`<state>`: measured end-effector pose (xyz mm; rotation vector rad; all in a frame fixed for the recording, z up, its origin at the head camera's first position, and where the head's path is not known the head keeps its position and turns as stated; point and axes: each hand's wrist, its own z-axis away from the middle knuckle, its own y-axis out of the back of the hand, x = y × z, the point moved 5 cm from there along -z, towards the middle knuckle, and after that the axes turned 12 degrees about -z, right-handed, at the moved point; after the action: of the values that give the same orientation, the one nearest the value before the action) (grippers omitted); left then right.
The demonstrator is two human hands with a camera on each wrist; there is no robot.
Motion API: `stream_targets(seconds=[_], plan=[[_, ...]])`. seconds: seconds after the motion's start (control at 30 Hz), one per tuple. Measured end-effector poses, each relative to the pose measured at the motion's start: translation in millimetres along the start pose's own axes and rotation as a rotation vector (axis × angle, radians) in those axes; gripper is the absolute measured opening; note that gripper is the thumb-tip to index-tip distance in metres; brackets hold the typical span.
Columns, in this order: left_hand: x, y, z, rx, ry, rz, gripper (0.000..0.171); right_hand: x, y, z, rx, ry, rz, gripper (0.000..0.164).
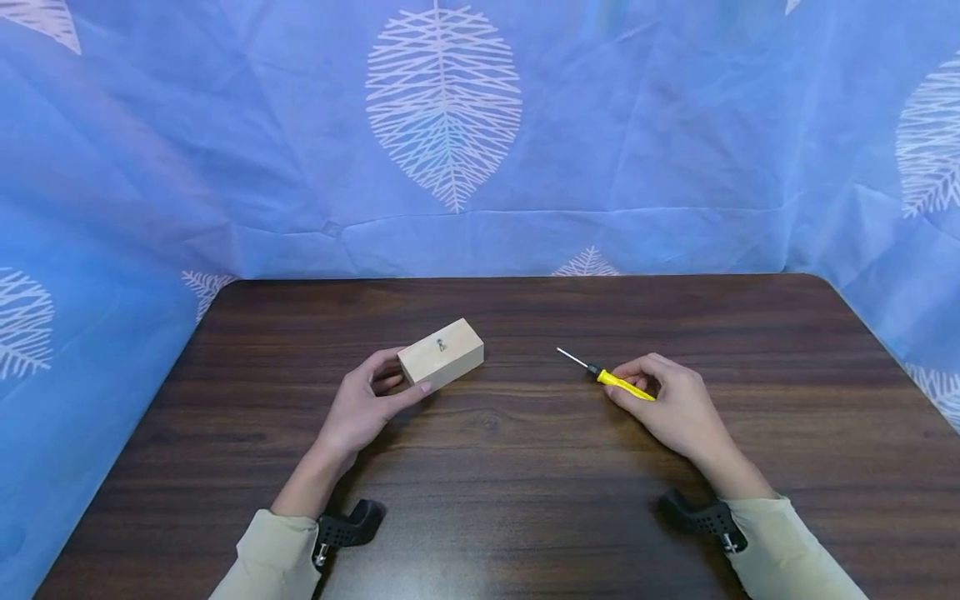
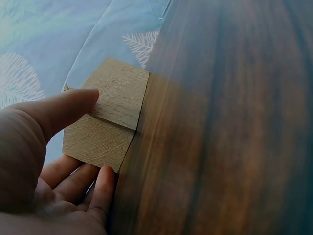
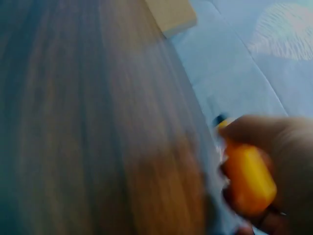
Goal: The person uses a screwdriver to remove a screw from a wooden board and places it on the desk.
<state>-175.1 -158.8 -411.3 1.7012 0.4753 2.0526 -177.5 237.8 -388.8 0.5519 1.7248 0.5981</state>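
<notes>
A pale wooden block [image 1: 442,357] with a small metal screw [image 1: 441,343] standing up from its top face is in the middle of the head view. My left hand [image 1: 367,404] grips the block's left end, thumb along the near side and fingers behind. In the left wrist view the thumb lies across the block [image 2: 115,93], with the fingertips at its lower edge. To the right, my right hand [image 1: 671,400] holds a screwdriver [image 1: 626,385] by its yellow handle, the thin metal shaft pointing left toward the block. The handle [image 3: 249,178] looks blurred in the right wrist view.
Both hands are over a dark wood-grain table [image 1: 510,500] with rounded far corners. Behind it hangs a blue cloth [image 1: 300,125] with white leaf patterns. Black wrist mounts [image 1: 352,525] sit at the cuffs of the light sleeves.
</notes>
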Motion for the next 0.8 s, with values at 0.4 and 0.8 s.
stream_targets(seconds=[0.4,0.8], plan=[[-1.1,-1.9,-0.8,0.012,0.0,0.013,0.061,-82,-18,-32,-0.007,0.065,-0.243,0.022],[-0.1,-0.5,-0.4,0.015,-0.011,0.021,0.06,-108,-37,-54,-0.02,0.035,-0.49,0.021]])
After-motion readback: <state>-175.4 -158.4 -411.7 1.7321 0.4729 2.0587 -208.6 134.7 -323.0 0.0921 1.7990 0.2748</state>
